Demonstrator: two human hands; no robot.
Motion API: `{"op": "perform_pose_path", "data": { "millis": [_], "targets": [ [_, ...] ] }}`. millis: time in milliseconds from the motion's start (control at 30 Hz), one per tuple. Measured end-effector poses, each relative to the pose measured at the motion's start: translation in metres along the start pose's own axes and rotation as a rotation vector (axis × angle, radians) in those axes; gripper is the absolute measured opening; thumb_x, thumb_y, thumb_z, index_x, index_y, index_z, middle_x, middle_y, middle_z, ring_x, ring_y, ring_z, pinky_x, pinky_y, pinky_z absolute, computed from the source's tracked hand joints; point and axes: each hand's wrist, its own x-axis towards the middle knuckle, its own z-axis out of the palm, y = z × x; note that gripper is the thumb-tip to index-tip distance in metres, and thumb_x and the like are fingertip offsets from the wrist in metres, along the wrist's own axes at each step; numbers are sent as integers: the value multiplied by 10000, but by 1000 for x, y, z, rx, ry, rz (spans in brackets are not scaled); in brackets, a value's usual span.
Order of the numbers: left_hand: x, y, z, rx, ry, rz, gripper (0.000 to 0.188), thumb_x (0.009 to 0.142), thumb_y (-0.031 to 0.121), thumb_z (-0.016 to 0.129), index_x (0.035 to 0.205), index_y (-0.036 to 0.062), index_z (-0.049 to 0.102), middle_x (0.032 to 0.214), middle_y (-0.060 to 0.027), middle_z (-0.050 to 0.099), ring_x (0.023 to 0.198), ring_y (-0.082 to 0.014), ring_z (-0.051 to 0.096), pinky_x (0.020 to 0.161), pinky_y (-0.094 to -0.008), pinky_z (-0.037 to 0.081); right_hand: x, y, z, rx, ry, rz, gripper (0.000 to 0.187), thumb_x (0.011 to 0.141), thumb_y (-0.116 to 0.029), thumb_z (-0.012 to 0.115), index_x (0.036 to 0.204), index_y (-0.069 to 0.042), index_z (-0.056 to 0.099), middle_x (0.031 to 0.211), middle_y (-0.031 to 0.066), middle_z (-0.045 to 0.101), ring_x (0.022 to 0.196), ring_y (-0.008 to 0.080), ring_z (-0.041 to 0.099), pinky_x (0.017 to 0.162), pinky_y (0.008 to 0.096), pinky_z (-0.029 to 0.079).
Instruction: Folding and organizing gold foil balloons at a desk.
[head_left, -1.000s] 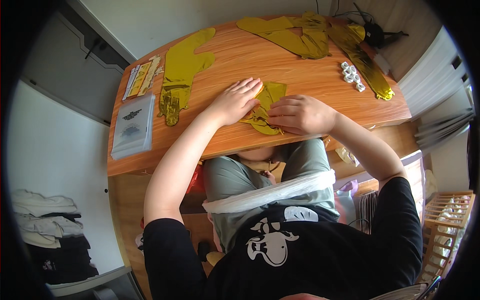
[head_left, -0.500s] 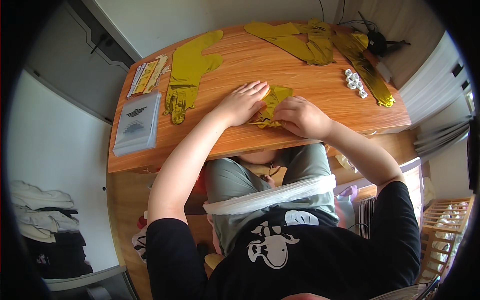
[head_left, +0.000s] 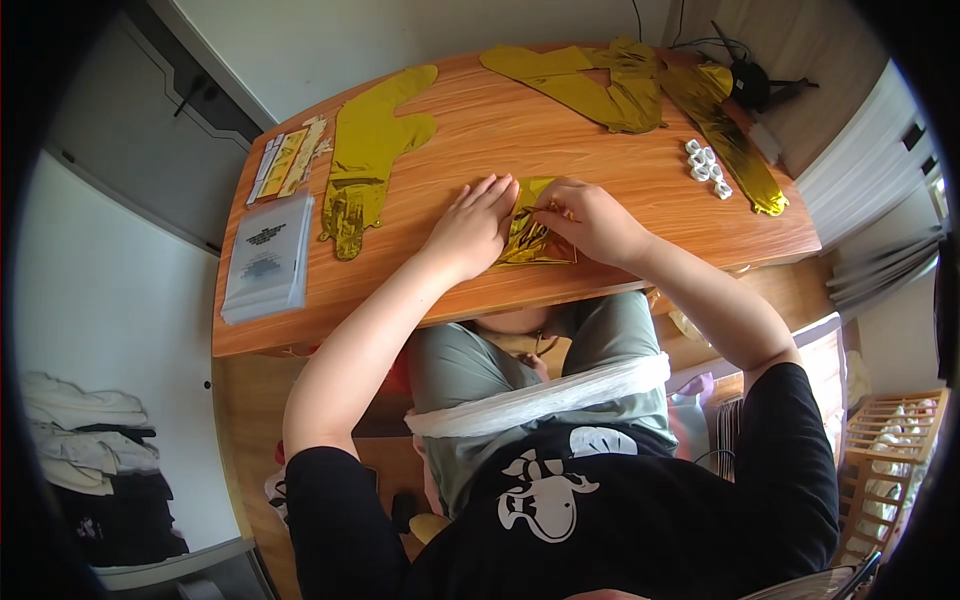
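A folded gold foil balloon [head_left: 530, 246], flat and wrinkled, lies on the table near its front edge between my hands. My left hand [head_left: 470, 228] rests flat along its left side, fingers stretched out and pointing away from me. From the right, my right hand [head_left: 597, 224] pinches the foil's upper part between thumb and curled fingers. Some of the foil is hidden beneath both hands. To the left is another flat gold foil balloon [head_left: 378, 140] with a crumpled near end. More gold foil balloons [head_left: 632, 98] are spread out at the far right, one a long strip [head_left: 728, 135].
Clear plastic sleeves [head_left: 268, 258] are stacked at the wooden table's [head_left: 450, 120] left edge, with paper strips [head_left: 284, 168] behind them. Several small white rolls [head_left: 711, 172] cluster at the right. A black device with antennas [head_left: 752, 86] stands in the far right corner.
My right hand has moved left and slightly up across the foil, closer to my left hand. The small foil looks more folded over and crumpled. My left hand has shifted slightly left.
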Motion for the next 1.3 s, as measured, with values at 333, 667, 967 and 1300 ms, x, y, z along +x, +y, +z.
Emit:
{"op": "perform_pose_path", "data": {
  "millis": [333,667,967,1300],
  "targets": [
    [-7,-30,-39,-244,-261,81,862,978,350,651,1655,105,177,1733,-155,86,1602,-318,61,1289,-455,72,9,5,4,-67,-66,55,224,941,-162,692,1071,20,712,1009,195,709,935,368,678,848,394,546],
    [-9,-40,-55,-185,-454,90,1163,845,514,763,1646,24,76,1718,-221,46,1601,-328,15,1291,-485,47,13,4,7,-77,-48,-4,240,941,-208,677,1006,21,710,976,214,703,921,408,665,839,453,534],
    [-4,-42,-57,-185,-495,103,1236,789,539,802,1643,14,80,1717,-224,41,1602,-318,14,1295,-460,63,16,6,8,-86,-58,-2,232,947,-195,665,1006,25,705,975,219,698,919,413,660,841,459,528],
    [-3,-40,-62,-167,-523,89,1231,797,465,813,1653,55,29,1726,-197,22,1605,-276,3,1297,-445,44,17,2,7,-71,-79,47,236,942,-191,675,1022,30,703,992,218,697,930,409,659,848,452,529]
  ]
}}
